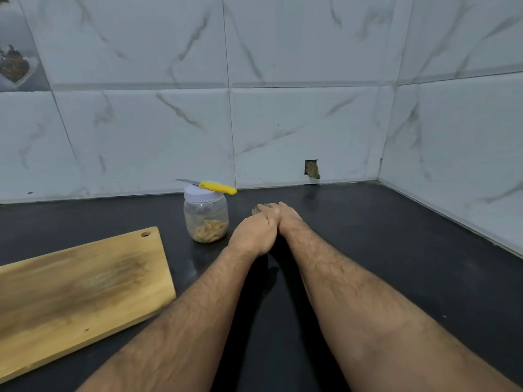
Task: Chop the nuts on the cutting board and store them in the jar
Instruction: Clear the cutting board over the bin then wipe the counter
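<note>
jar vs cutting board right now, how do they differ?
The jar stands upright; the cutting board lies flat. The jar is clear plastic with chopped nuts inside; the board is wood, with nothing on it. The jar's lid carries the knife. Both rest on the dark counter.

Two bare forearms, hairy, no sleeves in view. Left hand (256, 232) and right hand (288, 217) without rings or gloves.

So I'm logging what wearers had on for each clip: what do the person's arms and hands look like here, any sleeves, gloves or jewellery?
Both forearms are bare to the bottom edge of the frame, with visible hair and no sleeves in view. The left hand and right hand wear no gloves, and no watch or bracelet shows at either wrist. No rings are visible, though most fingers are hidden.
</note>
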`<action>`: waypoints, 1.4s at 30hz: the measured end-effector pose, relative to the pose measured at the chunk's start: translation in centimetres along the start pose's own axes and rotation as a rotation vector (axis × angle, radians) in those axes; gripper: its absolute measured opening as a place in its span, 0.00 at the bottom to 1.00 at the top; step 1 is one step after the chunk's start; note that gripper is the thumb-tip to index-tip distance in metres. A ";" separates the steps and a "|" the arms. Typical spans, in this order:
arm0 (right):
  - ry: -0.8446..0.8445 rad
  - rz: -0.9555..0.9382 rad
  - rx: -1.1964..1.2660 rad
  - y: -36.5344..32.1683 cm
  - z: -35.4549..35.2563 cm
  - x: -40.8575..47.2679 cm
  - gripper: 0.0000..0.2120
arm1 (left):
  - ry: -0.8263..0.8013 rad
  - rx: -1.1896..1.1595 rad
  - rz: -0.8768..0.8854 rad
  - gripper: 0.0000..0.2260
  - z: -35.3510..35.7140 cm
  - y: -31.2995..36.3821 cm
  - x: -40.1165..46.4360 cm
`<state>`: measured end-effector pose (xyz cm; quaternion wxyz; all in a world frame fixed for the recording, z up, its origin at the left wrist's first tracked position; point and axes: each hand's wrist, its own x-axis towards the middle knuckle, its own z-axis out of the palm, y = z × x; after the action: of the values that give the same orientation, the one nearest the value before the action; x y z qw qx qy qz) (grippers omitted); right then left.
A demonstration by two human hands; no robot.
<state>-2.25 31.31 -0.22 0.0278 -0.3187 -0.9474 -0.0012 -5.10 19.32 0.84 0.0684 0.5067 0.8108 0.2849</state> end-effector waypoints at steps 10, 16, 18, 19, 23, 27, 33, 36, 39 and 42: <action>-0.020 0.244 -0.112 5.6 1.1 0.7 0.22 | -0.003 -0.003 -0.016 0.30 0.6 0.9 1.0; 0.180 -0.072 0.160 0.0 1.8 3.1 0.16 | 0.020 -0.040 -0.008 0.23 0.3 1.9 2.3; 0.032 -0.038 0.128 -0.1 1.1 3.7 0.12 | 0.039 -0.036 -0.029 0.23 0.7 1.9 3.9; 0.040 -0.003 0.217 0.5 1.3 4.3 0.13 | 0.039 -0.040 -0.028 0.23 0.9 1.9 4.7; 0.061 0.117 0.123 4.2 0.7 6.6 0.16 | 0.006 -0.001 0.012 0.29 1.8 2.0 8.1; 0.115 0.292 0.117 10.1 0.1 5.5 0.18 | -0.027 0.023 -0.036 0.36 2.4 2.1 8.7; 0.043 0.384 0.134 10.6 0.2 -0.4 0.21 | -0.059 0.019 -0.023 0.35 2.5 2.9 3.3; 0.017 0.184 0.187 5.1 0.1 -3.4 0.17 | -0.020 -0.066 -0.017 0.32 2.1 2.9 0.8; 0.003 0.082 0.149 3.1 1.4 -5.2 0.22 | -0.018 -0.060 0.000 0.29 2.4 2.7 -1.3; 0.007 0.202 0.081 8.2 1.6 -6.8 0.29 | -0.053 -0.006 0.002 0.30 2.6 3.1 -2.9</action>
<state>8.00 33.79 -2.33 0.0440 -0.4111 -0.9097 0.0386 -0.20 18.85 -0.17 0.0910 0.5147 0.8073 0.2740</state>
